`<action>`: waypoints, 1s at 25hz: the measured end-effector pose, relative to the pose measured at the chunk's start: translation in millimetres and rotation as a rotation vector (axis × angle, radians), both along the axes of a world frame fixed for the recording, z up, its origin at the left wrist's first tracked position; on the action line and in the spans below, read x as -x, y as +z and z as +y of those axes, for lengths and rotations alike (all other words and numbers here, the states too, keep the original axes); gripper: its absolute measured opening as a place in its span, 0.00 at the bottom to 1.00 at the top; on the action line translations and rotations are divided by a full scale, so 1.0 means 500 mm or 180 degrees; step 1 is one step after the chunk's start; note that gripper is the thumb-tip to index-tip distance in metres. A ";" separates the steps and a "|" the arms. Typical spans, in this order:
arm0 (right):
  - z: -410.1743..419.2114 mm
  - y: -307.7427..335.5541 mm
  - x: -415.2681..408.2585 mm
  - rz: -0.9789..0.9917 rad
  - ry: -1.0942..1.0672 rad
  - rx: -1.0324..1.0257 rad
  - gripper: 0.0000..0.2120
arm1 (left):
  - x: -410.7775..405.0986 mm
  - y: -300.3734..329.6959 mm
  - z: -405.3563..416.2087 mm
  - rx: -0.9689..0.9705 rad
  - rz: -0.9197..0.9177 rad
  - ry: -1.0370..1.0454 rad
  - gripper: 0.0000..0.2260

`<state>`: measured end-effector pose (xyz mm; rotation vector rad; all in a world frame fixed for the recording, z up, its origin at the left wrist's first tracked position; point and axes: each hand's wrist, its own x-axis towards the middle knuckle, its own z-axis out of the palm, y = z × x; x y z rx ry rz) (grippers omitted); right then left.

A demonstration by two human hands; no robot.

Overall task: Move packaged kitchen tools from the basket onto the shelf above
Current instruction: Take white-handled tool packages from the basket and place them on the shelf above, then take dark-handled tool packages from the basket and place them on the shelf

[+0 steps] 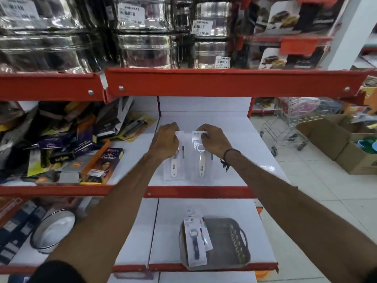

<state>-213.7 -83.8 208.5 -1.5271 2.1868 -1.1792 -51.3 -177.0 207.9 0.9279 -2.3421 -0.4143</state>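
Observation:
Two packaged kitchen tools with cream handles lie side by side on the white middle shelf (234, 144). My left hand (166, 140) grips the top of the left package (175, 166). At the top of the right package (201, 164), my right hand (214, 140) has its fingers pinched on the card. On the shelf below stands a grey plastic basket (230, 242). A packaged tool with a dark handle (194, 244) leans on the basket's left side, with two more packages tucked behind it.
A heap of boxed and carded goods (67, 148) fills the shelf to the left. Steel pots (142, 37) stand on the red-edged shelf above. A round sieve (54, 229) lies lower left. A wire trolley (293, 121) and cardboard boxes (344, 144) stand on the floor at right.

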 end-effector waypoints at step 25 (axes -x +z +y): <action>0.305 -0.397 -0.119 0.1970 0.0444 0.0173 0.09 | -0.145 -0.425 0.297 0.0364 -0.0363 -0.0530 0.08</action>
